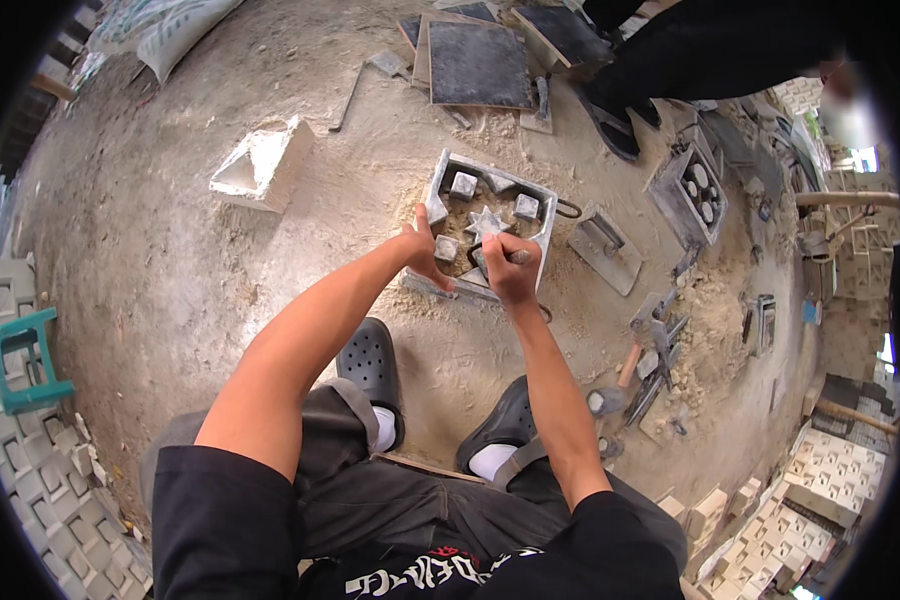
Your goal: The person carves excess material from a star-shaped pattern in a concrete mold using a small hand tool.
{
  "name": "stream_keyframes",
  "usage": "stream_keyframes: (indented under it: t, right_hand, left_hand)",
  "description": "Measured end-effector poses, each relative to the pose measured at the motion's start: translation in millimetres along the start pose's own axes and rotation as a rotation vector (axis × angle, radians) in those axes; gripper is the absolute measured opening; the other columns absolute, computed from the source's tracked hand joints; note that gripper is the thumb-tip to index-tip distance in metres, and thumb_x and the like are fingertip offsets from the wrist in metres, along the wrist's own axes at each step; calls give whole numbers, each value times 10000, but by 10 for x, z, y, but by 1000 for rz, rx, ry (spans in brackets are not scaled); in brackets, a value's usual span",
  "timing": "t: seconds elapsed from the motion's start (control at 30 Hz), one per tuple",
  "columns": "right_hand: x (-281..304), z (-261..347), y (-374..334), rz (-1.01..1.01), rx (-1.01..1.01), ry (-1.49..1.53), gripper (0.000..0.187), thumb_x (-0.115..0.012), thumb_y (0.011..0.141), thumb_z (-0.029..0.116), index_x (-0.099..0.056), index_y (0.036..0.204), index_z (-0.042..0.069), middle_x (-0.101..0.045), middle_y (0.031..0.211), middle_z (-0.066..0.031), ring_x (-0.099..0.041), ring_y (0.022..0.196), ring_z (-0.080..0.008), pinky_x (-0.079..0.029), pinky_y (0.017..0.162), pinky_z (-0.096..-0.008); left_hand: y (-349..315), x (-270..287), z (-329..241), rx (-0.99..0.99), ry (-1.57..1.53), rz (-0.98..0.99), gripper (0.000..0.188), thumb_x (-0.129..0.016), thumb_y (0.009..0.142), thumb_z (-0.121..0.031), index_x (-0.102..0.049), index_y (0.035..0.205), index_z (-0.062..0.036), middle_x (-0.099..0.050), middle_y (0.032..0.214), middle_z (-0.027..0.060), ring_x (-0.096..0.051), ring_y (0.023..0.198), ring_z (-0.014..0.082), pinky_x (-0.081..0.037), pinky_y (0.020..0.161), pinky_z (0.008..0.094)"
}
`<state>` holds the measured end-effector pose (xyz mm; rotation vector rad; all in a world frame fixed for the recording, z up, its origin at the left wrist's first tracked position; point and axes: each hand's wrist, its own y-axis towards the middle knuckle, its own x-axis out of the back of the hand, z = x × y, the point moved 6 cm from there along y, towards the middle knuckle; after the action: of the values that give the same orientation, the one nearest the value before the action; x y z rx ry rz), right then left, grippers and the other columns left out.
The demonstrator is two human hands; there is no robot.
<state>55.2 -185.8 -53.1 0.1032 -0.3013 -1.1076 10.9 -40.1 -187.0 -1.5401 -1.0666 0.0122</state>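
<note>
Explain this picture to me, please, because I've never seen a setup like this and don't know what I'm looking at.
There is no machine here: a person works with two bare hands. The single picture comes from a wide fisheye camera on their head, looking down, so edges bend.

On the pale, dusty ground sits a square grey frame. Inside are a pale grey star-shaped piece and small grey cube-like blocks. Around it lie a white hollow block and a flat grey board with a handle.

The left hand is spread at the frame's left side. The right hand is curled around a small dark object, mostly hidden. The dark shoe at upper right belongs to someone else.
</note>
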Motion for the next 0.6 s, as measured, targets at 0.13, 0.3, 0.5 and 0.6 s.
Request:
stream_keyframes:
  t: [0.13,0.3,0.5,0.6]
  right_hand:
    - [82,296,30,-64,-43,65,371,-572,849,71,-391,530,13,-342,485,57,-294,479,-29,-215,410,-268]
    - [176,219,47,-106,-60,87,371,-566,852,65,-389,530,11,-345,485,57,-293,485,-25,-226,411,-270]
    - [34,352,75,-22,46,-23,361,-567,838,49,-397,522,8,-355,474,49,-308,467,-35,-234,407,-271]
    - [149,481,62,-88,-60,82,337,-567,819,36,-418,520,-7,-353,461,39,-310,448,-41,-241,400,-271]
  left_hand:
    - [-1,-76,63,-20,-20,11,1667,-907,365,-546,302,1354,37,-298,1392,329,-381,1274,408,-292,1092,357]
    - [6,21,-44,-30,13,2,1666,-903,366,-555,297,1355,42,-306,1382,337,-383,1273,407,-285,1095,354]
    - [64,33,92,-44,7,-5,1665,-904,365,-551,293,1354,50,-273,1405,338,-371,1286,402,-276,1101,347]
    - [49,-49,52,-17,20,13,1663,-907,366,-545,290,1356,49,-260,1417,335,-355,1300,395,-265,1107,341]
